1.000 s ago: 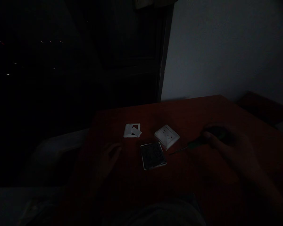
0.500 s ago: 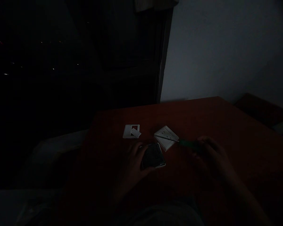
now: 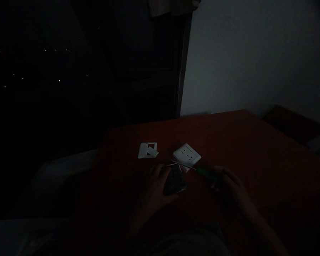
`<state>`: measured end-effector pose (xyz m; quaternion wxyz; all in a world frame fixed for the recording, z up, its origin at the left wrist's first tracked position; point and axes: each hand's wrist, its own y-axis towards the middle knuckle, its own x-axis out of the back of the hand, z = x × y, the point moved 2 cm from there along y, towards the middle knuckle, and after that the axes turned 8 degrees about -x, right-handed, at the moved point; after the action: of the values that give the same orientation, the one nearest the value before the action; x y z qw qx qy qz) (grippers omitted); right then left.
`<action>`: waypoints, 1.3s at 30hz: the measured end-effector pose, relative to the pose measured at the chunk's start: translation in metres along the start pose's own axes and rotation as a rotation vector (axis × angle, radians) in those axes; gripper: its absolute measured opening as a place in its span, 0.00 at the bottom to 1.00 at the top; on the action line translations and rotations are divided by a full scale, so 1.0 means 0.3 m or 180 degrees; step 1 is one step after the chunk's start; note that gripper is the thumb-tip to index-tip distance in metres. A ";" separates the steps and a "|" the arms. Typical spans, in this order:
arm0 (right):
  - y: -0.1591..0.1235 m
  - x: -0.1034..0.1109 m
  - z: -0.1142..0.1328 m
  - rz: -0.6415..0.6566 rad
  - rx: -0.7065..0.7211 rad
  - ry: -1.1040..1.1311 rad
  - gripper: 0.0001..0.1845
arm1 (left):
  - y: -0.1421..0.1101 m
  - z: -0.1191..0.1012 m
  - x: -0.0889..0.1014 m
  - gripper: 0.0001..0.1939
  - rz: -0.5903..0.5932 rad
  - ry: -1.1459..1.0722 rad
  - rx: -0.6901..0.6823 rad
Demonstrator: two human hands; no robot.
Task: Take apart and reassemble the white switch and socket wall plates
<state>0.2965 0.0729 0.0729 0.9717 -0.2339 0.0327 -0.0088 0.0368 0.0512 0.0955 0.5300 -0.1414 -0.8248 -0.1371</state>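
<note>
My left hand (image 3: 158, 185) is closed around the edges of a square, dark-backed plate (image 3: 175, 179) with a pale rim, likely a switch or socket lying face down. In my right hand (image 3: 226, 183) is a screwdriver (image 3: 204, 172) with a green handle. Its thin shaft points left, with the tip at the far edge of the dark plate; whether it touches is too dim to tell. Just behind the shaft lies a white wall socket (image 3: 187, 153), slots facing up. To its left is a white switch frame (image 3: 143, 150) with a loose white piece (image 3: 153, 152) across its opening.
Everything rests on a reddish-brown table (image 3: 218, 131) in a very dark room. A pale wall (image 3: 250, 57) rises behind it on the right. Beyond the table's right side stands another dark wooden surface (image 3: 290, 121). Small lights show through the darkness at the left.
My right hand has moved left and nearer to me, bringing the screwdriver from over the white socket to the dark plate's far edge. My left hand stays on the plate.
</note>
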 end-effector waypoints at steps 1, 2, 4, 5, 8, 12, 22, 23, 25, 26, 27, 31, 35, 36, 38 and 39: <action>-0.002 -0.001 -0.002 -0.0002 -0.0005 0.0021 0.18 | 0.003 -0.002 0.000 0.39 -0.0027 -0.0020 -0.0014; -0.005 -0.002 -0.003 0.0000 -0.0005 0.0022 0.18 | 0.006 -0.005 -0.001 0.38 -0.0049 -0.0050 -0.0048; -0.009 -0.002 -0.001 -0.0019 0.0017 0.0019 0.19 | 0.012 -0.009 -0.004 0.37 -0.0120 -0.0134 -0.0107; -0.010 -0.002 -0.001 -0.0022 0.0027 0.0017 0.19 | 0.014 -0.009 -0.006 0.37 -0.0170 -0.0181 -0.0124; -0.003 0.002 -0.009 -0.0049 0.0031 0.0047 0.19 | 0.017 -0.009 -0.012 0.39 -0.0283 -0.0313 -0.0096; 0.018 0.008 -0.035 -0.0183 -0.0091 0.0264 0.21 | 0.014 -0.009 -0.016 0.39 -0.0367 -0.0448 0.0030; 0.003 0.000 -0.056 0.0668 -0.0445 0.0392 0.27 | -0.048 0.080 0.033 0.37 -0.0875 -0.0564 0.0040; -0.001 -0.002 -0.059 0.0692 -0.0431 0.0349 0.27 | -0.060 0.096 0.044 0.36 -0.0929 -0.0485 0.0090; -0.008 -0.014 -0.059 0.0667 -0.0333 0.0070 0.26 | -0.085 0.128 0.061 0.35 -0.1009 -0.0269 0.0260; -0.011 -0.026 -0.053 0.0646 -0.0235 -0.0194 0.24 | -0.097 0.142 0.066 0.34 -0.1025 -0.0165 0.0349; -0.014 -0.043 -0.044 0.0609 -0.0107 -0.0556 0.23 | -0.107 0.155 0.070 0.34 -0.1031 -0.0071 0.0420; -0.010 -0.133 0.002 0.0394 0.0544 -0.2139 0.16 | -0.130 0.185 0.065 0.33 -0.0898 0.0125 0.0416; 0.014 -0.209 0.023 0.0372 0.0847 -0.2859 0.14 | -0.129 0.194 0.047 0.34 -0.0709 0.0170 0.0322; 0.020 -0.221 0.024 0.0432 0.0864 -0.2936 0.13 | -0.127 0.195 0.043 0.34 -0.0671 0.0161 0.0311; 0.025 -0.233 0.027 0.0570 0.0888 -0.2994 0.13 | -0.119 0.196 0.039 0.34 -0.0647 0.0133 0.0282; 0.024 -0.233 0.031 0.0616 0.0907 -0.2983 0.13 | -0.115 0.195 0.039 0.35 -0.0653 0.0123 0.0260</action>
<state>0.2274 0.0860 0.0820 0.9006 -0.0736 -0.3873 0.1831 -0.0298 0.0426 0.0802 0.5343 -0.0319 -0.8295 -0.1596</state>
